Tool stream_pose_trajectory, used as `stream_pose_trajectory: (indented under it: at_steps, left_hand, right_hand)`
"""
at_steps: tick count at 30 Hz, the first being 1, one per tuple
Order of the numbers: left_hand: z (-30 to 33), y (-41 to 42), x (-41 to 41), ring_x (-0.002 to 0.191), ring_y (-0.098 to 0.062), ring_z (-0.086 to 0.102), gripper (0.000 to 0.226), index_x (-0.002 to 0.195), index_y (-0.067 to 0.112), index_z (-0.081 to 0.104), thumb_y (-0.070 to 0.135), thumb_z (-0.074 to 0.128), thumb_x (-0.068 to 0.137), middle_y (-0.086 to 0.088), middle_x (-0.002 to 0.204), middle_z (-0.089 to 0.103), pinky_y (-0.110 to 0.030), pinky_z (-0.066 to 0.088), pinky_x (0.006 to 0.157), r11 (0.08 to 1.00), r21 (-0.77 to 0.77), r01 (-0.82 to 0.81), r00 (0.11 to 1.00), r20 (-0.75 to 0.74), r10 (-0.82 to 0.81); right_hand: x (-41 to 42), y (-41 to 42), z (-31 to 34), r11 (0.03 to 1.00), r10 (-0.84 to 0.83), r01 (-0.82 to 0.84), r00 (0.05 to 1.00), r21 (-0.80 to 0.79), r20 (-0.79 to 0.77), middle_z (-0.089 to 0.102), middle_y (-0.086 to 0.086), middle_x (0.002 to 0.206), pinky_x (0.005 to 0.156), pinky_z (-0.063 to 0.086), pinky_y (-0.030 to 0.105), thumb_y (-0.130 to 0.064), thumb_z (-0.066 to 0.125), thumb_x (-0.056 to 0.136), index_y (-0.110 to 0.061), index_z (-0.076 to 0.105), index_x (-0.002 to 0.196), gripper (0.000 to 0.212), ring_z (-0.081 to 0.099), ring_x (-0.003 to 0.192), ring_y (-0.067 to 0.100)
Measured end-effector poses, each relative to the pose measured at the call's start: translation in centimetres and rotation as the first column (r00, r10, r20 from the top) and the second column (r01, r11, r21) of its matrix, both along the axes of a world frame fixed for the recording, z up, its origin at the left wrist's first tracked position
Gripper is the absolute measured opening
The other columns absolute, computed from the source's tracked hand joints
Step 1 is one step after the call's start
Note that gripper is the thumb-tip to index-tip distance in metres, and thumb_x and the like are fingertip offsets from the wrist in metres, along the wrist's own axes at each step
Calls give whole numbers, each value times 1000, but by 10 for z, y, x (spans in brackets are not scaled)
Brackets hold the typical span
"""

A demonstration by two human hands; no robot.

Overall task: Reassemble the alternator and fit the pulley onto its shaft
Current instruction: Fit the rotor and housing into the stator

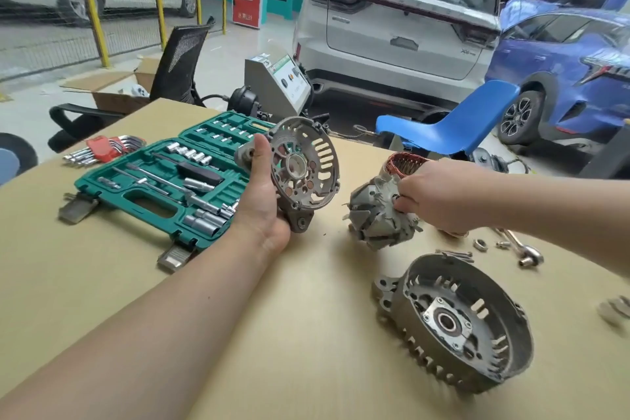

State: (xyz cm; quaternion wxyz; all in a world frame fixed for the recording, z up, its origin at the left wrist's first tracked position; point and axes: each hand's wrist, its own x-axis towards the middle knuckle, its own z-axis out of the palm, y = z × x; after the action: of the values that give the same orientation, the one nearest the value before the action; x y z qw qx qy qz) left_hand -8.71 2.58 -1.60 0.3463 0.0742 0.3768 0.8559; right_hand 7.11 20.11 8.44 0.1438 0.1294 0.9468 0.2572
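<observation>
- While the alternator is lying in pieces, the step in hand looks like bringing the rotor (380,215) and a housing half together, so the shaft should be lining up squarely with the bearing bore before any push.
- The left hand (262,194) is holding the rear end frame (303,164) upright above the desk (289,334), at about ten o'clock from the picture's middle; the thumb is pressing along its rim, the fingers are curling behind it, and its open face is turning toward the rotor.
- The right hand (436,194) is gripping the rotor's upper end with curled fingers, tilting it near the centre; the claw poles are pointing down toward seven o'clock, and whether the lower end is touching the desk is unclear.
- Just behind that hand, at one o'clock, the copper-wound stator (407,162) is partly showing.
- The front housing (467,320) is lying open side up at five o'clock, its bearing visible in the middle.
- Bolts (455,254), a nut (480,244) and a ratchet (523,247) are resting at three o'clock, well within reach.
- The socket set (163,181) is sitting open at nine o'clock.
- The pulley cannot be picked out with certainty.
- Keeping the rotor straight should be sparing the bearing from a cocked entry.
</observation>
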Motion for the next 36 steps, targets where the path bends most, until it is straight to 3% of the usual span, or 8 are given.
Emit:
stream_pose_trajectory:
  at_steps: [4,12,16,18,26,31,36]
  left_hand:
    - [3,1,4,109,-26,78,95,139,19,69,89,47,78,-7,124,79,-36,62,80,993,-35,114,993,27,-113]
    - [-5,4,11,123,-36,70,99,137,11,70,91,49,83,-17,129,76,-52,47,115,956,-56,290,954,101,-283]
    - [-6,6,18,125,-39,70,104,139,9,68,91,49,78,-19,134,73,-53,50,109,925,-2,381,916,135,-377]
    - [-7,8,24,130,-41,66,104,142,7,66,90,46,83,-22,136,71,-55,45,116,904,29,426,892,156,-425]
    - [-3,7,43,143,-38,54,84,149,11,63,77,46,99,-20,151,61,-52,33,125,773,216,597,762,148,-630]
    - [2,3,43,148,-37,46,73,158,11,52,62,46,106,-19,161,50,-51,23,131,728,288,622,742,79,-666]
    - [0,7,49,153,-38,42,81,157,10,53,70,41,105,-21,158,54,-51,22,132,747,248,617,762,48,-645]
  right_hand:
    - [12,-7,9,989,78,-85,995,124,59,56,-6,74,59,50,37,-47,35,109,-26,44,81,36,56,65,18]
    - [34,-23,51,934,289,-308,950,181,120,55,-10,77,71,54,39,-57,18,105,-29,41,87,40,58,75,17]
    - [34,-29,80,920,293,-304,953,248,82,55,-9,78,71,54,41,-60,13,101,-29,40,88,43,62,78,21]
    - [29,-30,92,919,265,-268,963,288,51,55,-7,77,68,54,41,-60,11,99,-28,40,88,45,63,77,23]
    - [5,-40,102,925,201,-203,979,321,42,64,-3,89,72,58,44,-57,27,109,-23,45,95,41,63,80,30]
    - [1,-43,96,913,198,-215,977,346,85,65,-4,89,73,58,42,-56,26,109,-24,49,97,41,64,80,28]
    - [0,-43,97,918,171,-194,981,346,97,64,-5,88,74,58,42,-55,28,109,-26,49,95,38,65,82,26]
